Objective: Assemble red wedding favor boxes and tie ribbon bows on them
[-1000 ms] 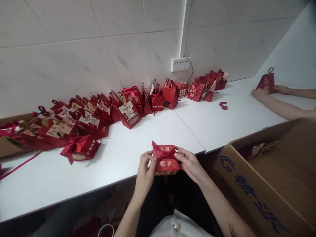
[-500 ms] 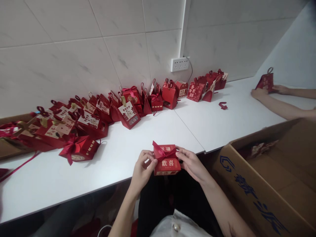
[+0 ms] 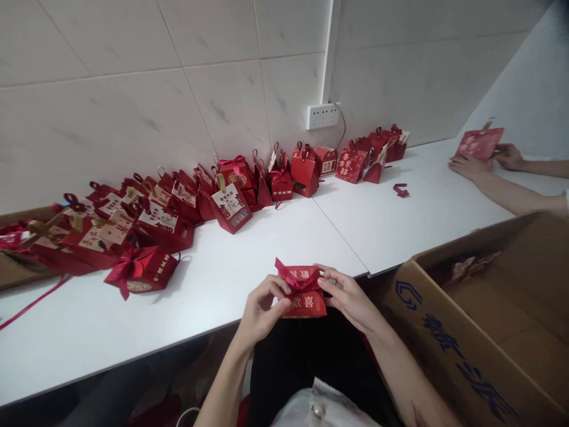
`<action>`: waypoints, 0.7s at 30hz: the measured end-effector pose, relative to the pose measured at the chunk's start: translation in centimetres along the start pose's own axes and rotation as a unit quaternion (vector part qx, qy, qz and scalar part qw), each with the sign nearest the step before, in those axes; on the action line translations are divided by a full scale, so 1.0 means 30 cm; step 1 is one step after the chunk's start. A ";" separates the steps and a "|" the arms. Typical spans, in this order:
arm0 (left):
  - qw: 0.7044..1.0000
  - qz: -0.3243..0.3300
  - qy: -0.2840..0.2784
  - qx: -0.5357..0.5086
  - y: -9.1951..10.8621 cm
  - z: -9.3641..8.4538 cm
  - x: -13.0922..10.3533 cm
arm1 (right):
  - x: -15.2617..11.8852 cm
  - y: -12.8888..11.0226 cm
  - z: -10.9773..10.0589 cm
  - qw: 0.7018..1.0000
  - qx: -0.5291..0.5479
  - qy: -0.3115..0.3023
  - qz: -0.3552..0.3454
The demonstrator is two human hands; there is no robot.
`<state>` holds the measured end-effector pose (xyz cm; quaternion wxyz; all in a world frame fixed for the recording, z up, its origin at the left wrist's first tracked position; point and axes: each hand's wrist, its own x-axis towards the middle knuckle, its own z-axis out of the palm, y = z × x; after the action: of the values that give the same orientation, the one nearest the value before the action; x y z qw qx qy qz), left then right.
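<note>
A red gift box [image 3: 307, 306] with gold characters sits at the table's front edge, a dark red ribbon [image 3: 300, 283] tied in a bow across its top. My left hand [image 3: 267, 302] pinches the ribbon on the bow's left side, thumb and forefinger together. On the other side, my right hand [image 3: 344, 292] grips the bow's right loop between its fingers, close against the box. To the left on the table lies another red box with a ribbon bow [image 3: 142, 270].
Many red gift boxes [image 3: 166, 216] line the tiled wall, with a white socket strip [image 3: 322, 116] above. A large cardboard carton [image 3: 444, 332] stands at the right. A co-worker's hands [image 3: 475, 166] hold a red box at far right. A small red strip [image 3: 400, 190] lies nearby.
My left hand has moved inward over the box onto the ribbon, and the box top has tilted to face me more. The co-worker's box has turned and shows a broader face.
</note>
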<state>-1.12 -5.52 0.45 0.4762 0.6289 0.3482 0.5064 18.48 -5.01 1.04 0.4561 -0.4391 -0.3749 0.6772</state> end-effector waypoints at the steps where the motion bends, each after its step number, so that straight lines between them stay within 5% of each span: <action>1: 1.000 -0.006 -0.004 -0.003 0.000 -0.002 0.000 | -0.001 -0.001 -0.001 1.000 -0.003 0.000 0.001; 13: 0.999 -0.037 -0.020 -0.025 -0.001 -0.008 0.006 | 0.003 0.002 -0.010 1.000 0.006 -0.005 0.003; 21: 0.996 -0.030 -0.032 0.082 -0.003 -0.014 0.009 | 0.003 0.011 -0.017 1.000 -0.005 -0.023 -0.002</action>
<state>-1.46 -5.14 0.46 0.4487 0.6710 0.3921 0.4412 18.84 -4.97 0.54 0.4466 -0.4251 -0.3893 0.6843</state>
